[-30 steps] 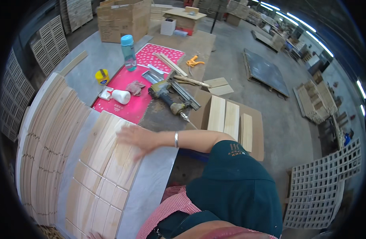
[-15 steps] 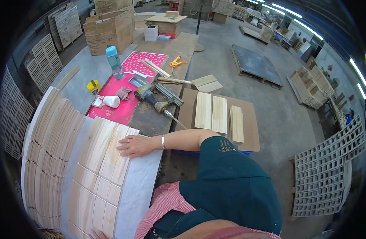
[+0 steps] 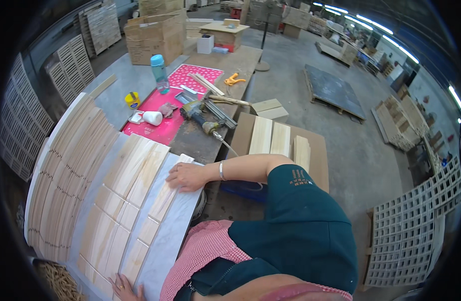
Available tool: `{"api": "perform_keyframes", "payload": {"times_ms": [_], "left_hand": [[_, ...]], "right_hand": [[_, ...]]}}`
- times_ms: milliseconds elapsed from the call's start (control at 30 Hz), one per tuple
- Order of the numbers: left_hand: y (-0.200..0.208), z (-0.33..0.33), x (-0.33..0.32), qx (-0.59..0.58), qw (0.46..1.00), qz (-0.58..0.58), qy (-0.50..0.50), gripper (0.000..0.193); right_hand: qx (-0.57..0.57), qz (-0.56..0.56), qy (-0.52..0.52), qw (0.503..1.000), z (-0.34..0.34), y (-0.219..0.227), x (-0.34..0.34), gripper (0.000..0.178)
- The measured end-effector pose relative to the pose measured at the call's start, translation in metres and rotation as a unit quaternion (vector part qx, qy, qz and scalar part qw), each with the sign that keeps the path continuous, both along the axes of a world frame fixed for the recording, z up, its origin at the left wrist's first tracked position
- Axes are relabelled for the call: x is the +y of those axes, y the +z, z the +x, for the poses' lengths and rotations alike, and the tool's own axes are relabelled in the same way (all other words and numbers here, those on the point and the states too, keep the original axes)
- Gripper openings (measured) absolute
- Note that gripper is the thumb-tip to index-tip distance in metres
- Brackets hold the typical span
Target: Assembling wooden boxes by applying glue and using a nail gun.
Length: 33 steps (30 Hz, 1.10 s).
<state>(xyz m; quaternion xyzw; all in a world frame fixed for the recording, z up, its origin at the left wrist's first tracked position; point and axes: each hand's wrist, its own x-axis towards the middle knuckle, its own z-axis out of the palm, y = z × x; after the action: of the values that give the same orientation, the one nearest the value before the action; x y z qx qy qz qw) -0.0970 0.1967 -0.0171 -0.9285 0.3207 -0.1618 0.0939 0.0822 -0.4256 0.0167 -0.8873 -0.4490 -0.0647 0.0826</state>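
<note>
A narrow grooved wooden strip [image 3: 149,229] lies on the marble-patterned board [image 3: 168,236], apart from the wider grooved wooden pieces [image 3: 122,200] to its left. My right hand [image 3: 187,176] is closed over the strip's far part, with fingers bent across it and a bracelet on the wrist. At the near end my left hand [image 3: 126,289] has its fingers and thumb on either side of the strip; the lower frame edge cuts off part of this hand. A thick row of stacked grooved slats [image 3: 65,175] stands along the board's left side.
A nail gun [image 3: 203,120] with its hose, a bottle [image 3: 160,75], a yellow tub [image 3: 132,100], a white glue bottle [image 3: 152,118] and an orange clamp [image 3: 234,79] rest on the far table. Wooden boards [image 3: 270,138] sit on cardboard to the right. Lattice panels [image 3: 411,236] stand farther right.
The narrow strip has come away from the wider pieces toward the right, leaving a gap. My right hand moved right with it, and more of my left hand shows. The view has shifted slightly.
</note>
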Motion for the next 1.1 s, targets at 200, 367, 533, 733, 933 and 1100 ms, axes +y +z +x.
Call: {"api": "perform_keyframes", "payload": {"times_ms": [200, 367, 533, 733, 933, 1100], "left_hand": [[0.051, -0.034, -0.045, 0.227, 0.955, 0.030, 0.186, 0.079], [0.056, -0.041, -0.034, 0.245, 0.944, -0.010, 0.219, 0.066], [0.053, -0.043, -0.003, 0.278, 0.926, -0.082, 0.243, 0.034], [0.104, -0.059, -0.047, 0.369, 0.844, -0.085, 0.381, 0.044], [0.068, -0.008, -0.088, 0.155, 0.932, -0.248, 0.213, 0.034], [0.108, -0.021, -0.107, 0.280, 0.880, -0.182, 0.339, 0.023]], "right_hand": [[0.054, -0.072, -0.015, 0.996, 0.004, 0.034, 0.008, 0.047], [0.033, -0.057, -0.003, 0.998, -0.001, 0.049, 0.004, 0.038], [0.025, -0.039, -0.045, 0.998, 0.004, 0.044, -0.011, 0.026], [-0.085, -0.006, -0.152, 0.985, 0.035, 0.034, -0.013, 0.011], [-0.021, 0.020, -0.329, 0.944, 0.031, 0.056, 0.013, 0.019], [0.009, -0.044, -0.298, 0.953, 0.026, 0.055, 0.045, 0.024]]}}
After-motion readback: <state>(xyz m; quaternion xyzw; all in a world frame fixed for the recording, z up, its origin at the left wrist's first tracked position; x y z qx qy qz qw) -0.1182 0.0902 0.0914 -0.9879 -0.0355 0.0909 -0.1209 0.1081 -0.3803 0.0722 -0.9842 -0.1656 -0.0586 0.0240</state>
